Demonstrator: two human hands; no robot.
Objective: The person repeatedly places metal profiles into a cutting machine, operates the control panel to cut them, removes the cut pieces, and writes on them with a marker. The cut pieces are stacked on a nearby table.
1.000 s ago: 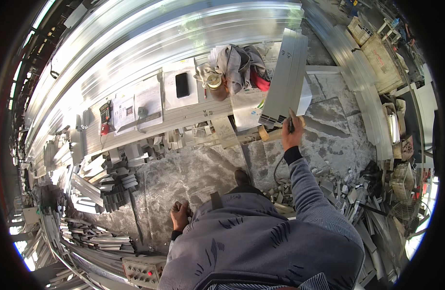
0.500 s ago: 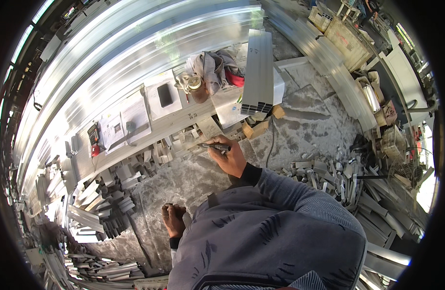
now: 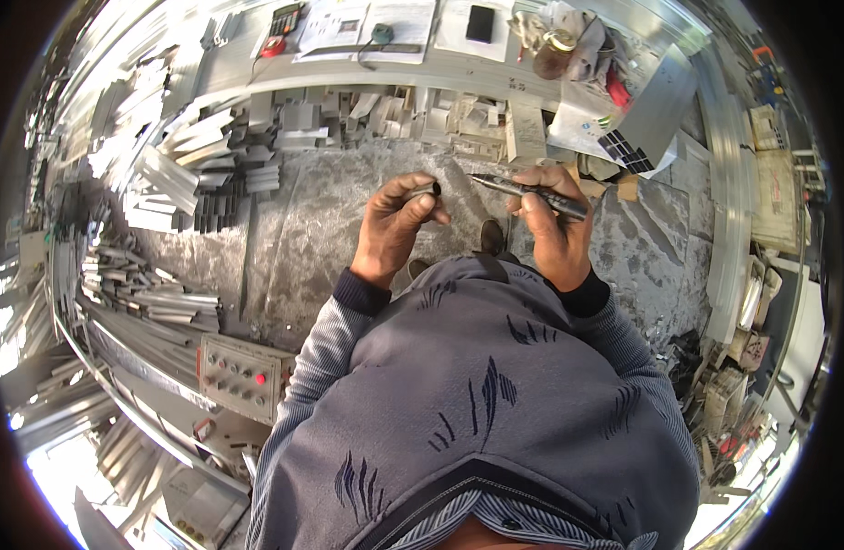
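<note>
A black marker pen [image 3: 552, 198] is pinched between the thumb and fingers of my right hand [image 3: 561, 229], its bare tip pointing left. My left hand [image 3: 393, 226] is closed round a dark marker cap [image 3: 430, 190], whose open end faces the pen. A short gap separates the pen tip from the cap. Both hands are raised in front of my body, over the grey floor [image 3: 298, 229] and short of the workbench [image 3: 330, 71].
Papers, a black phone [image 3: 480, 25], a calculator [image 3: 285, 18], a glass jar [image 3: 554, 55] and cloths [image 3: 582, 38] lie on the bench. Aluminium profiles [image 3: 656, 105] rest at its right. Metal offcuts [image 3: 188, 165] pile up at left, near a control box [image 3: 241, 378] with a red button.
My left hand has risen from beside my body to the front, near the right. The pen has turned and now points left towards the cap. My view has swung down and left.
</note>
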